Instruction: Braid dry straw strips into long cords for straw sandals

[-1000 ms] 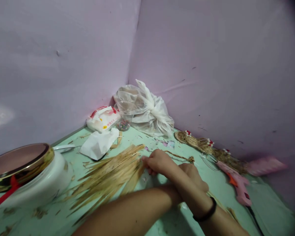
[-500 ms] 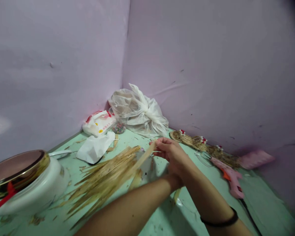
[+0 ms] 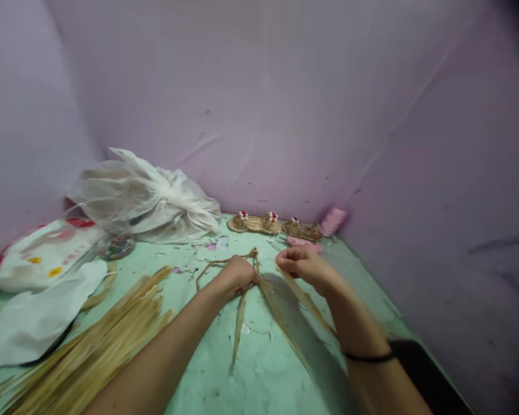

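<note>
My left hand (image 3: pixel 241 273) is closed in a fist around a thin, braided-looking cord (image 3: pixel 210 266) of dried plant fibre. The cord loops out to the left, and its knotted tip stands above the fist. Loose flat tails hang from below this hand, among them a long dried strip (image 3: pixel 282 325) running down to the right. My right hand (image 3: pixel 301 265) pinches the upper end of another flat, pale dried strip (image 3: pixel 305 300), which slants down under the right wrist. The two hands are a short way apart. A bundle of dried leaf strips (image 3: pixel 108 328) lies left of my left forearm.
A tied white plastic bag (image 3: pixel 168 199), a red-and-white packet (image 3: pixel 47 253) and a clear tub of beads (image 3: pixel 118 245) are at the back left. Woven slippers (image 3: pixel 259 223), a pink glue gun (image 3: pixel 303 243) and a pink roll (image 3: pixel 333 221) line the wall.
The view has swung right. My hands were close together with forearms crossed; now they are apart. The fibre cord has come into view in my left hand, and my right hand still pinches a strip.
</note>
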